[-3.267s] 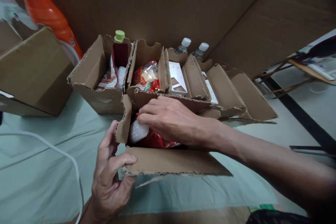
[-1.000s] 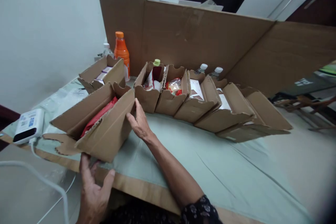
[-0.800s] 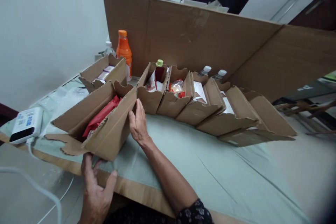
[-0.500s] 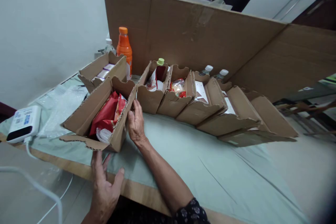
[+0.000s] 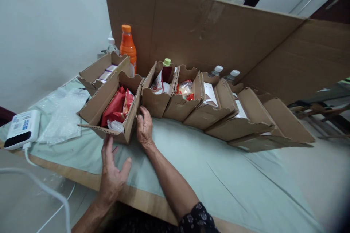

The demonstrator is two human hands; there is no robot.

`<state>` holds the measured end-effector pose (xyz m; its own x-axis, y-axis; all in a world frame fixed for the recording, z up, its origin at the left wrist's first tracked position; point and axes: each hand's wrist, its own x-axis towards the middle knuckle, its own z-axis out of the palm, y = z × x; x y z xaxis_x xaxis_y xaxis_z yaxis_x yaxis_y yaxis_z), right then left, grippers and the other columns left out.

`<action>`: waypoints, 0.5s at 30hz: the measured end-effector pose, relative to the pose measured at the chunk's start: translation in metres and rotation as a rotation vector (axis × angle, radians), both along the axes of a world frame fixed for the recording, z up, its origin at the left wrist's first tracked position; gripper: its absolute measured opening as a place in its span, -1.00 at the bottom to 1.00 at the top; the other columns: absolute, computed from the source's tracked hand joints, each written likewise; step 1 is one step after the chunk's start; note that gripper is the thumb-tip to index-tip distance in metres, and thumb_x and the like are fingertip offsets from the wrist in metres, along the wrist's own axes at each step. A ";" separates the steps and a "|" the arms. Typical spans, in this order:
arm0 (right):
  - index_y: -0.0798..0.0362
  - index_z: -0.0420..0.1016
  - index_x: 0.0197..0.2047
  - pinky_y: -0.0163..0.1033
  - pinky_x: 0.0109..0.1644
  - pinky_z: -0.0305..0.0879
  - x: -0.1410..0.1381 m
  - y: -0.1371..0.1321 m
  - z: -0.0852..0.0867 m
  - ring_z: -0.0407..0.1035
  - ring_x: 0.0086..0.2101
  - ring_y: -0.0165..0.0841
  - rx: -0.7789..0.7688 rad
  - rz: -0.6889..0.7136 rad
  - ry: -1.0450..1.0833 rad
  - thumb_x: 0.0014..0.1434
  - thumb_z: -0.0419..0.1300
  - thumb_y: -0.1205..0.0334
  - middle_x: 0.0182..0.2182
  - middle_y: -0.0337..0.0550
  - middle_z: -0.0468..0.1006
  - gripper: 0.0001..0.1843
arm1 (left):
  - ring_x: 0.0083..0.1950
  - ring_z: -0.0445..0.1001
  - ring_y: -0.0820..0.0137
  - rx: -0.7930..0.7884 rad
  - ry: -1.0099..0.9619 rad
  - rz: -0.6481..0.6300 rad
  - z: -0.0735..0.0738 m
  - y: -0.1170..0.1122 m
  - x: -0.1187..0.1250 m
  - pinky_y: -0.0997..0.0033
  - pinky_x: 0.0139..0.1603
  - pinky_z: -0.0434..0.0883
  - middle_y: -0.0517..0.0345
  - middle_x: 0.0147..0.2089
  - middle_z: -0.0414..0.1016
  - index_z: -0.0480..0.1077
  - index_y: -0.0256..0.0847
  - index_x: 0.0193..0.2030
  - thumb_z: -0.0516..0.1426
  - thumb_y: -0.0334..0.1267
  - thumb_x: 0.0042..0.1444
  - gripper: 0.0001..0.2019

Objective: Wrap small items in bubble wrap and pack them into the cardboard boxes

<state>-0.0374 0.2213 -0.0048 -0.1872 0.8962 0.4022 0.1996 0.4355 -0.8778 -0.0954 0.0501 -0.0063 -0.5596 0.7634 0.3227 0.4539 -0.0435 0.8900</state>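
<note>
An open cardboard box (image 5: pixel 120 136) with red packets (image 5: pixel 115 106) and a clear wrapped item inside stands on the pale green table cover, at the left end of a row of similar boxes. My right hand (image 5: pixel 144 127) rests against the box's right front corner, fingers curled on the cardboard wall. My left hand (image 5: pixel 112 174) is spread open just in front of the box's near side, fingertips at its lower edge, holding nothing.
A row of several open boxes (image 5: pixel 207 116) with packets and bottles runs to the right. An orange bottle (image 5: pixel 127 49) stands behind. A large cardboard sheet (image 5: pixel 218 32) leans at the back. A white device (image 5: pixel 23 128) with a cable lies left, beside bubble wrap (image 5: pixel 62 118).
The box has been pushed away from the table's edge and set flat beside the row. My left hand has come off its underside and opened; my right hand stays at its corner.
</note>
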 end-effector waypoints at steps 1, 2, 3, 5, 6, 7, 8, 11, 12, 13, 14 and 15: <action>0.06 0.44 0.21 -0.02 0.37 0.19 0.001 0.002 -0.006 0.34 0.23 -0.20 -0.036 -0.026 0.010 0.38 -0.05 0.03 0.20 0.05 0.50 -0.52 | 0.50 0.15 -0.06 -0.003 0.015 -0.013 0.002 0.009 -0.004 -0.14 0.38 0.34 -0.22 0.53 0.02 -0.04 -0.07 0.53 0.23 -0.25 0.17 -0.17; 0.08 0.45 0.18 -0.03 0.35 0.22 0.002 0.004 -0.011 0.37 0.20 -0.19 -0.067 -0.047 0.021 0.38 -0.05 0.04 0.17 0.07 0.52 -0.52 | 0.51 0.13 -0.06 -0.004 0.027 -0.022 0.004 0.019 -0.007 -0.14 0.38 0.34 -0.22 0.52 0.03 -0.03 -0.08 0.53 0.23 -0.25 0.16 -0.17; 0.10 0.45 0.17 -0.03 0.32 0.24 0.002 0.006 -0.015 0.38 0.17 -0.19 -0.088 -0.059 0.029 0.37 -0.05 0.05 0.15 0.10 0.54 -0.53 | 0.51 0.13 -0.07 -0.001 0.035 -0.029 0.006 0.029 -0.010 -0.14 0.37 0.34 -0.23 0.52 0.03 -0.01 -0.09 0.52 0.23 -0.24 0.15 -0.17; 0.12 0.45 0.15 -0.05 0.28 0.28 0.003 0.008 -0.021 0.42 0.13 -0.19 -0.111 -0.069 0.037 0.36 -0.05 0.06 0.12 0.11 0.56 -0.53 | 0.50 0.14 -0.07 0.007 0.029 -0.039 0.009 0.052 -0.016 -0.13 0.34 0.37 -0.23 0.51 0.05 0.03 -0.11 0.51 0.24 -0.24 0.12 -0.17; 0.12 0.46 0.13 -0.06 0.25 0.31 0.003 0.008 -0.022 0.44 0.10 -0.19 -0.122 -0.072 0.042 0.36 -0.05 0.06 0.09 0.11 0.57 -0.54 | 0.50 0.15 -0.08 0.011 0.019 -0.042 0.010 0.064 -0.019 -0.12 0.33 0.38 -0.24 0.51 0.06 0.04 -0.12 0.50 0.24 -0.24 0.10 -0.17; 0.11 0.47 0.11 -0.08 0.22 0.33 0.004 0.009 -0.023 0.46 0.07 -0.20 -0.134 -0.076 0.046 0.36 -0.05 0.06 0.06 0.09 0.59 -0.56 | 0.49 0.15 -0.09 0.011 0.008 -0.047 0.012 0.076 -0.021 -0.13 0.32 0.39 -0.26 0.50 0.06 0.05 -0.14 0.49 0.24 -0.24 0.08 -0.16; 0.10 0.48 0.08 -0.11 0.19 0.36 0.004 0.009 -0.023 0.47 0.04 -0.21 -0.147 -0.080 0.050 0.36 -0.05 0.07 0.03 0.08 0.61 -0.57 | 0.49 0.15 -0.10 0.008 -0.005 -0.054 0.013 0.087 -0.022 -0.14 0.30 0.40 -0.27 0.49 0.07 0.05 -0.16 0.49 0.24 -0.25 0.07 -0.16; 0.06 0.50 0.02 -0.15 0.12 0.39 0.004 0.010 -0.023 0.50 -0.03 -0.24 -0.181 -0.090 0.062 0.34 -0.04 0.11 -0.03 0.02 0.64 -0.62 | 0.47 0.17 -0.12 0.002 -0.036 -0.085 0.015 0.115 -0.025 -0.15 0.26 0.44 -0.31 0.49 0.06 0.06 -0.19 0.48 0.23 -0.26 0.03 -0.15; 0.05 0.50 0.01 -0.16 0.11 0.39 0.004 0.010 -0.023 0.50 -0.05 -0.24 -0.189 -0.090 0.066 0.34 -0.03 0.11 -0.04 0.00 0.64 -0.63 | 0.47 0.18 -0.12 0.003 -0.040 -0.091 0.015 0.123 -0.026 -0.14 0.24 0.45 -0.30 0.48 0.07 0.07 -0.19 0.47 0.23 -0.26 0.02 -0.15; 0.05 0.51 0.00 -0.16 0.09 0.40 0.004 0.011 -0.023 0.50 -0.06 -0.25 -0.195 -0.088 0.069 0.33 -0.02 0.11 -0.05 -0.01 0.65 -0.64 | 0.47 0.18 -0.11 0.006 -0.041 -0.096 0.016 0.130 -0.026 -0.12 0.23 0.46 -0.29 0.48 0.07 0.08 -0.18 0.47 0.24 -0.26 0.02 -0.15; 0.05 0.51 -0.01 -0.17 0.09 0.40 0.004 0.011 -0.023 0.50 -0.07 -0.25 -0.200 -0.084 0.071 0.33 -0.02 0.11 -0.06 -0.02 0.65 -0.65 | 0.48 0.17 -0.10 0.009 -0.037 -0.098 0.016 0.137 -0.026 -0.10 0.23 0.46 -0.28 0.48 0.08 0.08 -0.17 0.47 0.24 -0.25 0.01 -0.15; 0.04 0.52 -0.02 -0.17 0.08 0.40 0.005 0.011 -0.023 0.51 -0.07 -0.25 -0.203 -0.080 0.073 0.33 -0.01 0.11 -0.07 -0.03 0.65 -0.65 | 0.48 0.17 -0.09 0.010 -0.030 -0.100 0.016 0.143 -0.026 -0.09 0.23 0.46 -0.26 0.48 0.08 0.08 -0.16 0.47 0.24 -0.24 0.01 -0.15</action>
